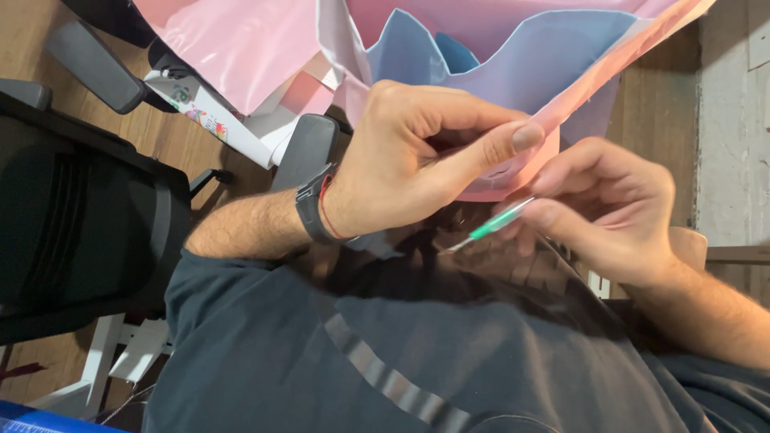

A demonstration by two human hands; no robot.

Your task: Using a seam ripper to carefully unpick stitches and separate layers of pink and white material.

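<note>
Right hand (618,210) – fingers pinched shut on a thin green-handled metal-tipped tool (489,228). At 10 o'clock, left hand (417,152) clamps the pink sheet material (513,172); light-blue sheet (513,56) at 12 o'clock beyond.

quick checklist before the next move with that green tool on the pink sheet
1. Left hand grips the curved edge of the pink foam-like sheet: ok, thumb pressed on it.
2. Right hand holds the thin green-handled tool with a metal tip: ok, pinched between fingers.
3. Metal tip clear of the sheet: ok, it points down toward the dark grey shirt, away from the sheet.
4. Light blue sheet lying behind the pink one stays aligned: cannot tell, the edges are partly hidden.
5. Black wristband clear of the work: ok, it sits back on the left wrist.
6. Spot to be worked visible: cannot tell, the left thumb covers it.
</note>
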